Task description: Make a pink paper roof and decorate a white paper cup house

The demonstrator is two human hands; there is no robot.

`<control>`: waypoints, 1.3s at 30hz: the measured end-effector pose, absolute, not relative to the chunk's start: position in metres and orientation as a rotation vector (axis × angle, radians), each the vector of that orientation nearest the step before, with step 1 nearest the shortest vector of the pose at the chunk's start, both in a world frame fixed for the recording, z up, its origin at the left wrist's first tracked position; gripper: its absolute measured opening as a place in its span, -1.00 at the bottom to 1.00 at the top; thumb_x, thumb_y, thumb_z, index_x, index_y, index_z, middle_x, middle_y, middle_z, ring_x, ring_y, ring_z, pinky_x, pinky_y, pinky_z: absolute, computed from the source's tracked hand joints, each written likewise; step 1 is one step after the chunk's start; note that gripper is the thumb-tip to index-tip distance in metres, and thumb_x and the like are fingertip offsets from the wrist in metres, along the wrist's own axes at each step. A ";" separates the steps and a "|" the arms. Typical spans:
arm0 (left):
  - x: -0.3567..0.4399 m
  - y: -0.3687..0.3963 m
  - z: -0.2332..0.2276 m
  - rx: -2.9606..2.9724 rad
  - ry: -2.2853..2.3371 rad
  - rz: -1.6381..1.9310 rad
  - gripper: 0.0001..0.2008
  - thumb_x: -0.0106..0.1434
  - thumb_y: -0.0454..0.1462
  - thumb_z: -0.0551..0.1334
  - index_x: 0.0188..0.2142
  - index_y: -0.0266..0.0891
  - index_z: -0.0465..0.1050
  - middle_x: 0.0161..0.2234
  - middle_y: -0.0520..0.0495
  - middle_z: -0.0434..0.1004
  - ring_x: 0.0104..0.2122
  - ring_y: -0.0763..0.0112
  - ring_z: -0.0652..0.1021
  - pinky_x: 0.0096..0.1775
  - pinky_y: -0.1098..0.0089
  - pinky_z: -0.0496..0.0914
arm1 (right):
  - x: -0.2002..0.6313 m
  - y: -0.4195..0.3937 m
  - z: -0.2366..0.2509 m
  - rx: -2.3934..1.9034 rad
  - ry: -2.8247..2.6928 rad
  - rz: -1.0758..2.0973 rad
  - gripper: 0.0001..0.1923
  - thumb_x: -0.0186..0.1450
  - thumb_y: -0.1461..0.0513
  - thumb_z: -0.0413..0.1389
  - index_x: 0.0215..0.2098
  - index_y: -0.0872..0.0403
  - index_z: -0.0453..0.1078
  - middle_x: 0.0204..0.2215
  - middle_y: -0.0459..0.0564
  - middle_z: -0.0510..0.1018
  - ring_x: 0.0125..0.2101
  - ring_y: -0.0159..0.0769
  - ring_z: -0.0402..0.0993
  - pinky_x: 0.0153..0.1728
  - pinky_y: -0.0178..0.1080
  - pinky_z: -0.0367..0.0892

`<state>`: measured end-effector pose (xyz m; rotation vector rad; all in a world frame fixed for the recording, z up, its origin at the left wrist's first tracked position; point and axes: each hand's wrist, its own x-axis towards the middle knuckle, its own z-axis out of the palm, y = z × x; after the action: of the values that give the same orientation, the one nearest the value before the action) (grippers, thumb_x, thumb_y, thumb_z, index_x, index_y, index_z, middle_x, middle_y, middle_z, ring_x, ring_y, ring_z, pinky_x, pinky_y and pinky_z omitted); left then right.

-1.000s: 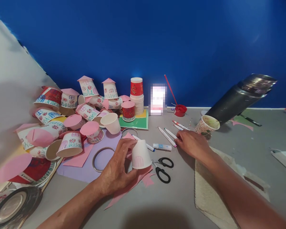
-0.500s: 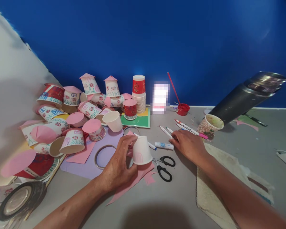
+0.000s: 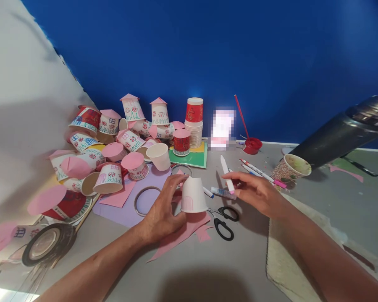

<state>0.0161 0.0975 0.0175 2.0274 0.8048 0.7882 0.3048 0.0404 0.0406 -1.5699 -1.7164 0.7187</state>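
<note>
My left hand (image 3: 164,209) grips a white paper cup (image 3: 194,195) turned upside down, with a faint pink door shape drawn near its rim. In my right hand (image 3: 255,192) is a white marker pen (image 3: 227,174) with a pink end, held between thumb and fingers above the table. A glue stick (image 3: 219,192) lies just behind that pen. Black-handled scissors (image 3: 224,222) rest beside the cup, their blades partly hidden by it. Pink paper scraps (image 3: 179,235) lie beneath the cup and my left hand.
Decorated cups with pink paper roofs (image 3: 134,165) crowd the left side. A cup stack (image 3: 194,134) stands by the blue wall. Tape rolls (image 3: 44,244), more markers (image 3: 255,167), a patterned cup (image 3: 291,167), a dark flask (image 3: 330,134) and a cloth (image 3: 286,247) surround my hands.
My right hand has lifted a white marker pen off the table and brought it toward the cup. My left hand keeps hold of the cup. The view has shifted slightly left.
</note>
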 end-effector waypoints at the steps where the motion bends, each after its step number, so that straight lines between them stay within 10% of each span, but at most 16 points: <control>1: 0.016 0.097 0.019 1.981 0.801 0.782 -0.24 0.13 -0.43 0.28 0.31 -0.07 0.15 0.32 -0.24 0.25 0.27 0.01 0.42 0.26 -0.05 0.41 | 0.301 0.038 0.041 -1.513 -1.730 0.727 -0.58 0.30 0.21 0.15 0.12 -0.06 0.50 -0.26 -0.09 0.60 -0.33 -0.26 0.57 -0.30 -0.22 0.48; 7: 0.019 0.095 0.023 1.843 0.766 0.767 -0.29 0.12 -0.44 0.27 0.26 -0.08 0.21 0.30 -0.22 0.29 0.24 0.04 0.46 0.24 0.00 0.43 | 0.280 0.019 0.043 -1.329 -1.590 0.416 -0.84 0.44 0.17 0.16 -0.07 -0.12 0.58 -0.24 -0.08 0.65 -0.40 -0.30 0.57 -0.30 -0.21 0.51; 39: 0.020 0.090 0.020 2.018 0.722 0.732 -0.29 0.21 -0.20 0.45 0.26 -0.03 0.18 0.24 -0.18 0.29 0.19 0.12 0.44 0.14 0.12 0.49 | 0.262 0.013 0.048 -1.098 -1.831 0.136 -0.79 0.42 0.35 0.15 -0.02 -0.01 0.46 -0.32 -0.08 0.62 -0.33 -0.32 0.53 -0.28 -0.30 0.41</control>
<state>0.0203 0.0902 0.0201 2.0176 0.7225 0.7318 0.2623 0.0133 0.0482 -1.0977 -1.8308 0.1356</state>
